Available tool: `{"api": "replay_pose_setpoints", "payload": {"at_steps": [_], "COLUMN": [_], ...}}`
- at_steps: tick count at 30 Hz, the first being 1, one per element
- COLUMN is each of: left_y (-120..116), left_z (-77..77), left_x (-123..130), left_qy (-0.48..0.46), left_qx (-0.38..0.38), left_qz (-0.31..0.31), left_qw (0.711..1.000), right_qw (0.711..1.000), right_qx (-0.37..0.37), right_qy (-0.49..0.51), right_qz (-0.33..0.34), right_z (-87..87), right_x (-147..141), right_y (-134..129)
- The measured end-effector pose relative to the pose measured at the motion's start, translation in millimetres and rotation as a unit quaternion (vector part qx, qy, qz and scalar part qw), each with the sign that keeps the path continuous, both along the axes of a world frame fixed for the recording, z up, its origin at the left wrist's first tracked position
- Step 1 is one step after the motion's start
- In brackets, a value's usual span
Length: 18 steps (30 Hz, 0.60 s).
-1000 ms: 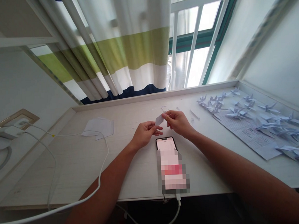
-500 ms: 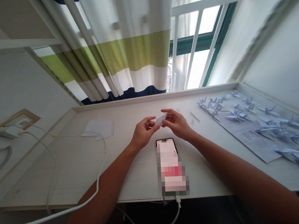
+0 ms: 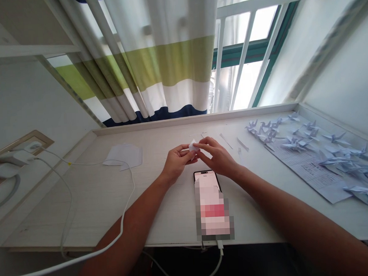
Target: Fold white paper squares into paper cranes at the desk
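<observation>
Between my left hand (image 3: 178, 162) and my right hand (image 3: 217, 156) is a small folded piece of white paper (image 3: 193, 145). My left fingers pinch its lower part, and my right fingertips press on it from the other side. Just below my hands lies a black smartphone (image 3: 206, 176) on the white table (image 3: 83, 203). Most of its screen is hidden by pixelation. A white charging cable (image 3: 221, 250) runs from its lower end over the table's front edge.
Many folded paper cranes (image 3: 294, 143) stand on a printed sheet (image 3: 307, 169) at the right. Thin paper strips (image 3: 226, 141) lie beyond my hands. A white paper sheet (image 3: 122, 156) and a white cable (image 3: 130, 201) are at the left, below a curtain and window.
The paper has gone from a flat small rectangle to a smaller folded shape. My hands have moved closer together around it, with my right fingers now pressing down on it.
</observation>
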<state>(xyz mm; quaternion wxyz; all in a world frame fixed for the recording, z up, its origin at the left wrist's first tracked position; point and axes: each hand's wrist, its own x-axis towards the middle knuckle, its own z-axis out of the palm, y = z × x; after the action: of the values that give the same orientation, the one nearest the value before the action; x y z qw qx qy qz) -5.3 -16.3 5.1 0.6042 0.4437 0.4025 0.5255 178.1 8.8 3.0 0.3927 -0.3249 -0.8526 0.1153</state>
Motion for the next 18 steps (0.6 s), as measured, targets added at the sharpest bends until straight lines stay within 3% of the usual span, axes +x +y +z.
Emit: {"api": "replay_pose_setpoints", "payload": {"at_steps": [4,10,18], "left_y": [3.2,4.7,-1.4], "left_z": [-2.4,-1.8,1.9], "left_x": [-3.7,-3.8,-2.7], "left_qy": [0.011,0.021,0.058], "left_qx": [-0.030,-0.044,-0.035], "left_qz": [0.011,0.040,0.011], "left_qw": [0.999,0.998,0.998], "right_qw": [1.000,0.998,0.987], "right_qx": [-0.004,-0.047,-0.130], "right_qy": [-0.026,0.014,0.093], "right_qz": [0.009,0.028,-0.002], "right_z": [-1.9,3.0,-0.7], "right_x": [-0.6,-1.8,-8.7], "right_y": [0.8,-4.1,-2.4]}}
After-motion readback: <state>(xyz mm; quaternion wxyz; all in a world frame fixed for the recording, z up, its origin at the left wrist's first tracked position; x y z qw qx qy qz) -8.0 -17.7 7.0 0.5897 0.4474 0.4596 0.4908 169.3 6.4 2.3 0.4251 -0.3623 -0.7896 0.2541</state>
